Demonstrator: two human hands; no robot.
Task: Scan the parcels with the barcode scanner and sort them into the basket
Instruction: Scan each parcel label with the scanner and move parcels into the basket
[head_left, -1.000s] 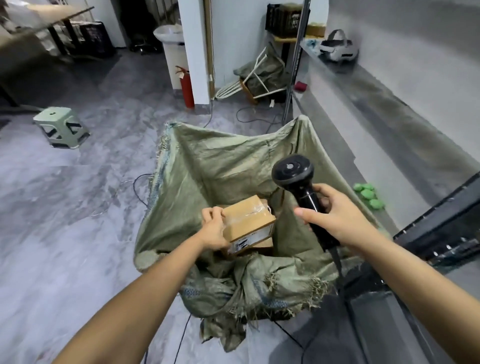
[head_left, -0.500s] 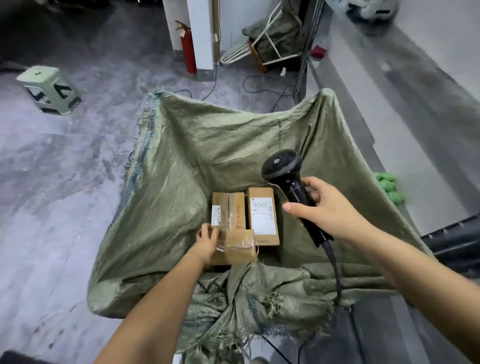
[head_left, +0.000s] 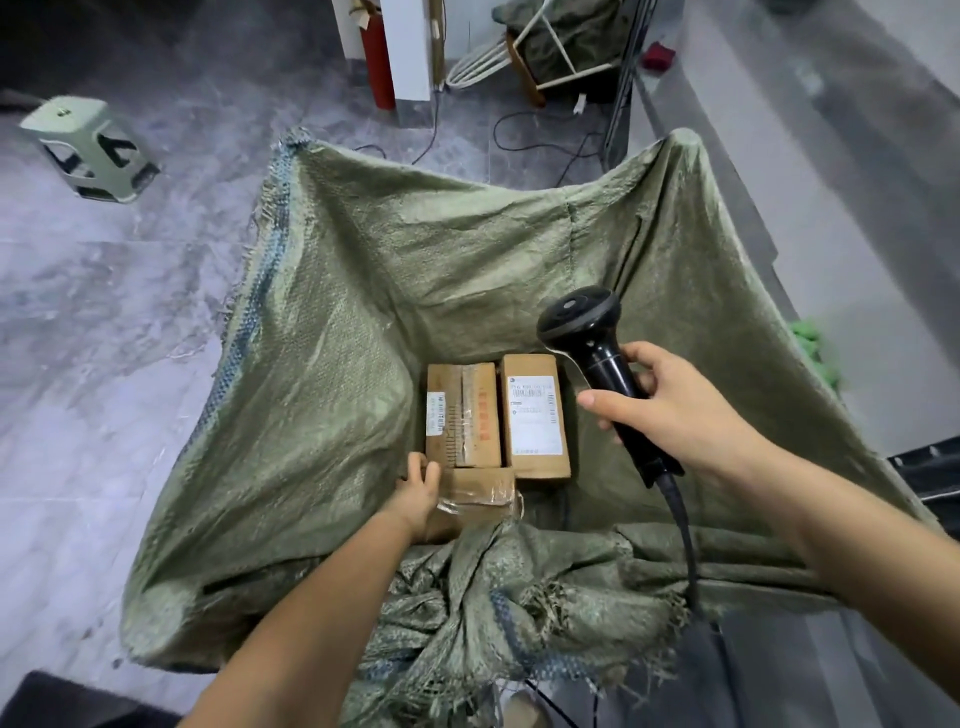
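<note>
Fingers (head_left: 643, 359) of right hand (head_left: 680, 415) curled round barcode scanner (head_left: 607, 365) handle; left hand (head_left: 418, 491) grips taped parcel (head_left: 480, 493) in basket (head_left: 363, 291).

A grey marbled floor (head_left: 104, 312) carries a pale green plastic stool (head_left: 88, 150). Farther back stands a white pillar (head_left: 413, 52) with a red fire extinguisher (head_left: 379, 62) beside it, and loose cables (head_left: 496, 127) nearby.

Basket (head_left: 363, 312) mouth gapes wide; parcels (head_left: 535, 415) crowd its floor.
</note>
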